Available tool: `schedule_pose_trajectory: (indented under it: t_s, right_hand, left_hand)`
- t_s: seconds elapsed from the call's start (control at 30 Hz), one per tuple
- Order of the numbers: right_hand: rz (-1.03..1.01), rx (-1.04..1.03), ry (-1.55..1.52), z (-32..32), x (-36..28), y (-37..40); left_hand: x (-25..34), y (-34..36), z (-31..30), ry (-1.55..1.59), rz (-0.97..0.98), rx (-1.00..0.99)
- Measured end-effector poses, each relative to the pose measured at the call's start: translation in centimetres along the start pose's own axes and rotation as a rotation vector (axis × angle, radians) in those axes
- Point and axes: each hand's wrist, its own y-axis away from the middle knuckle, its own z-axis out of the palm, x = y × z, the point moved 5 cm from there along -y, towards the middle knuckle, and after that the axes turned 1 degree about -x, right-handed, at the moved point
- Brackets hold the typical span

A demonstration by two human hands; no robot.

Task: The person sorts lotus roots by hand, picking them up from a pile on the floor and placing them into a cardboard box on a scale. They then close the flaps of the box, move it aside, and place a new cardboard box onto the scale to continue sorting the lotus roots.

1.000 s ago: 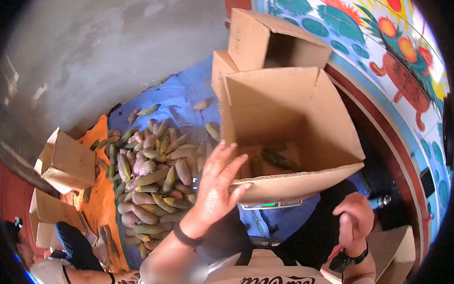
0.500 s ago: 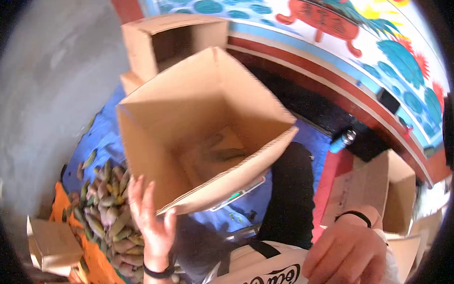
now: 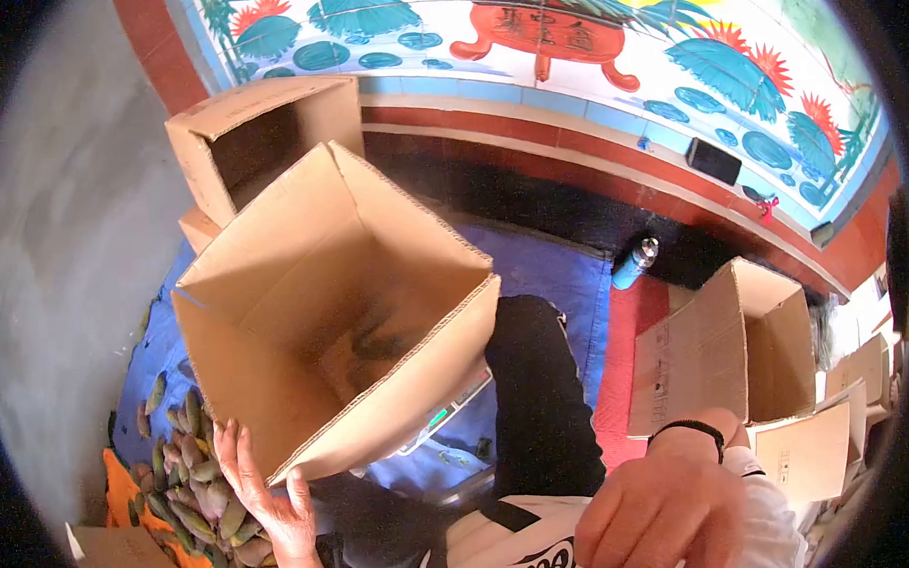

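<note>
A large open cardboard box [image 3: 399, 406] stands tilted in view, with dark patches low inside that I cannot make out. My left hand [image 3: 267, 501] grips its near left corner, fingers on the left side and thumb on the near side. A device with a lit green display [image 3: 439, 418] shows partly from under the box. My right hand [image 3: 663, 517] is close to the camera at the lower right, away from the box, its fingers curled downward. Whatever it may hold is hidden.
Oblong greenish-brown produce [image 3: 196, 483] lies heaped at the left on blue sheeting [image 3: 148, 380] and orange cloth. Another open box [image 3: 268, 110] stands behind, and one more [image 3: 692, 356] at the right. A blue bottle [image 3: 634, 265] stands near the painted wall [image 3: 527, 61].
The view has turned, so the box and surroundings appear further left. My left hand stays at the same corner of the box. My right hand keeps its curled shape.
</note>
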Motion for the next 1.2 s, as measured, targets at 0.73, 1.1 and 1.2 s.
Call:
schedule_pose_trajectory:
  t_s: [0.73,1.1,1.2]
  right_hand:
    - [-0.032,-0.217,-0.018,0.0,-1.1,1.3]
    - [0.719,0.325,0.879,-7.1,11.4,9.5]
    - [0.768,0.336,1.106,-8.5,12.9,12.3]
  left_hand:
    - [-0.1,0.4,0.1,0.011,0.044,0.069]
    - [-0.9,0.6,-0.3,0.030,0.009,0.073]
    - [-1.8,1.3,0.1,0.190,-0.081,0.077]
